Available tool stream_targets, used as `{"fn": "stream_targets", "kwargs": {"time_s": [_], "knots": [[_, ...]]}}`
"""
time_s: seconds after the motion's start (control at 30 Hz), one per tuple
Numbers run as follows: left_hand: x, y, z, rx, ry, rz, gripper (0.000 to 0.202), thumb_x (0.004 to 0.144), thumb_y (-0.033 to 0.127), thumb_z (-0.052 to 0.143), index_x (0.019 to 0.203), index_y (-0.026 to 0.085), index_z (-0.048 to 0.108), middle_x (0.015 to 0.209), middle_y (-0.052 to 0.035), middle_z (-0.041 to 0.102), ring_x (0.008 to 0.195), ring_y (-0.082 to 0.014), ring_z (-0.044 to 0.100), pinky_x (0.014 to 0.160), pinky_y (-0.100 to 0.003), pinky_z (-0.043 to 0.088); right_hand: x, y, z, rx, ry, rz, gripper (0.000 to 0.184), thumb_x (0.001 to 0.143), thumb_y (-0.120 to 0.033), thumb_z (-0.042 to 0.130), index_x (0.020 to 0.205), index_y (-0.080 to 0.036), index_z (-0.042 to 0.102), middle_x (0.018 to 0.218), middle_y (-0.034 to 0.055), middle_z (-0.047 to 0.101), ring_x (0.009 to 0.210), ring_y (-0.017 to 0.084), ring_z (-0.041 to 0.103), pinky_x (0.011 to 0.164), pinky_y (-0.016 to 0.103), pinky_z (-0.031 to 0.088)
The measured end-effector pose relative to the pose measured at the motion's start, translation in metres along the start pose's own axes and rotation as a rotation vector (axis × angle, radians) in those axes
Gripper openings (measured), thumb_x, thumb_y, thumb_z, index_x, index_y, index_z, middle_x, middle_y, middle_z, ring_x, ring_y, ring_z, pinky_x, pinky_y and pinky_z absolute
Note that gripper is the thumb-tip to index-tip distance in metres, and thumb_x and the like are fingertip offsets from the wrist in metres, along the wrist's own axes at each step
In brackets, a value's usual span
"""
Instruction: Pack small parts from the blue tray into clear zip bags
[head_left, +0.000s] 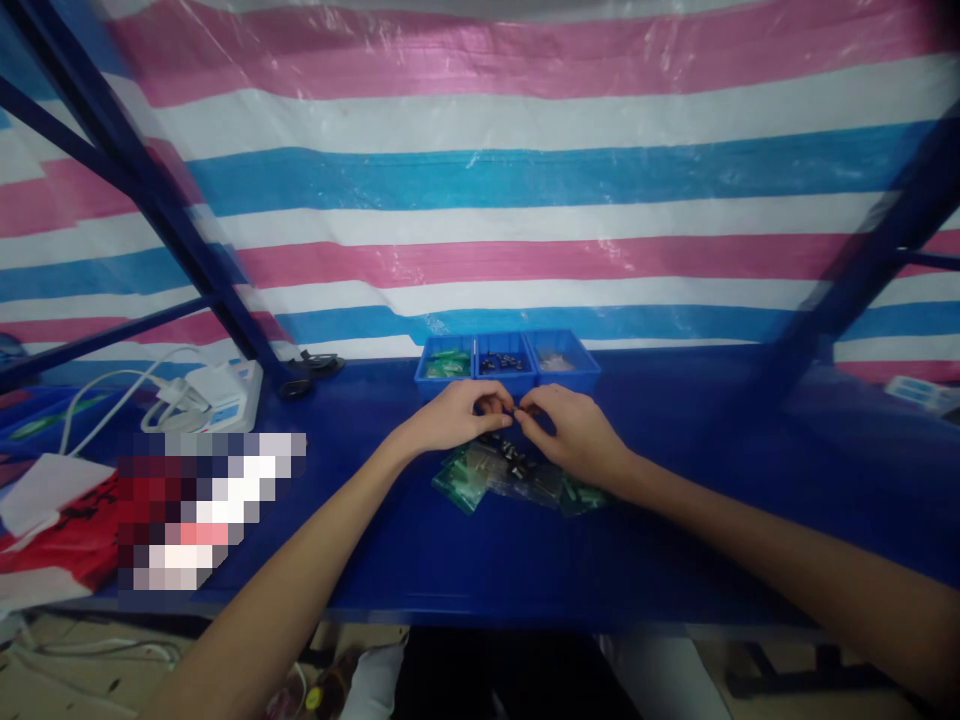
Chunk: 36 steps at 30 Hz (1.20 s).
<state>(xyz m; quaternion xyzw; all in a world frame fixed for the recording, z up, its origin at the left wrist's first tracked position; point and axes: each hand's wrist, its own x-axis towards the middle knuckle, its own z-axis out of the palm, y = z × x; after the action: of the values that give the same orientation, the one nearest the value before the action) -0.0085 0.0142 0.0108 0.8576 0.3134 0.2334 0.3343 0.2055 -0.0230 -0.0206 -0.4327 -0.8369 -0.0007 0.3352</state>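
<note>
My left hand point(459, 415) and my right hand point(576, 432) meet over the middle of the blue table, thumbs and fingers pinched together. Whatever sits between their fingertips is too small to make out. Just below them lie a green plastic packet point(460, 482), clear plastic bags point(536, 487) and several small black pieces point(514, 458). Another green packet point(581, 498) is partly under my right hand. Behind my hands stand three joined blue bins: the left bin point(422, 376) has green packets, the middle bin point(517, 381) small dark parts, the right bin point(589, 375) pale pieces.
A white power strip point(247, 395) with plugged cables stands at the left, near a dark cable bundle point(319, 362). Red and white packaging point(82, 525) lies at the front left, beside a pixelated patch. Blue frame posts point(161, 195) rise at both sides before a striped sheet point(525, 180).
</note>
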Motion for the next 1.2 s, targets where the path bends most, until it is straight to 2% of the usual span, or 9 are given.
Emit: {"fn": "stream_targets", "kwargs": {"time_s": [0.3, 0.47, 0.73, 0.93, 1.2], "knots": [[0.0, 0.004, 0.003, 0.06, 0.114, -0.006, 0.017, 0.095, 0.032, 0.06, 0.089, 0.018, 0.064, 0.075, 0.0014, 0.061, 0.069, -0.0119, 0.054, 0.066, -0.026, 0.04, 0.003, 0.001, -0.001, 0.053, -0.024, -0.025, 0.016, 0.098, -0.025, 0.048, 0.097, -0.018, 0.063, 0.093, 0.0084, 0.07, 0.082, 0.02, 0.062, 0.073, 0.032, 0.043], [0.001, 0.005, 0.005, 0.067, 0.148, 0.0, 0.015, 0.095, 0.031, 0.059, 0.091, 0.018, 0.065, 0.076, 0.0012, 0.061, 0.07, -0.012, 0.054, 0.066, -0.026, 0.039, 0.006, 0.001, -0.001, 0.19, -0.065, 0.009, 0.013, 0.095, -0.023, 0.055, 0.093, -0.017, 0.066, 0.083, 0.0045, 0.07, 0.069, 0.016, 0.06, 0.066, 0.028, 0.041], [0.002, 0.003, 0.014, 0.143, 0.201, 0.104, 0.015, 0.099, 0.028, 0.052, 0.099, 0.019, 0.063, 0.084, -0.001, 0.064, 0.074, -0.0135, 0.056, 0.067, -0.027, 0.041, 0.008, 0.003, -0.002, 0.34, -0.084, 0.115, 0.019, 0.095, -0.031, 0.055, 0.087, -0.018, 0.067, 0.074, 0.0003, 0.069, 0.06, 0.013, 0.055, 0.061, 0.027, 0.039], [0.001, 0.003, 0.015, 0.252, 0.205, 0.184, 0.016, 0.099, 0.021, 0.049, 0.108, 0.018, 0.061, 0.091, -0.0028, 0.064, 0.078, -0.0145, 0.057, 0.072, -0.028, 0.045, 0.009, 0.006, -0.003, 0.45, -0.077, 0.195, 0.025, 0.095, -0.037, 0.055, 0.083, -0.019, 0.068, 0.075, 0.0021, 0.07, 0.068, 0.016, 0.062, 0.063, 0.028, 0.044], [0.001, 0.005, 0.017, 0.301, 0.204, 0.204, 0.014, 0.1, 0.028, 0.055, 0.106, 0.018, 0.062, 0.087, -0.001, 0.062, 0.077, -0.0138, 0.057, 0.07, -0.027, 0.044, 0.009, 0.006, -0.005, 0.472, -0.083, 0.226, 0.033, 0.097, -0.041, 0.054, 0.076, -0.018, 0.066, 0.072, 0.0026, 0.071, 0.068, 0.016, 0.064, 0.061, 0.027, 0.045]]}}
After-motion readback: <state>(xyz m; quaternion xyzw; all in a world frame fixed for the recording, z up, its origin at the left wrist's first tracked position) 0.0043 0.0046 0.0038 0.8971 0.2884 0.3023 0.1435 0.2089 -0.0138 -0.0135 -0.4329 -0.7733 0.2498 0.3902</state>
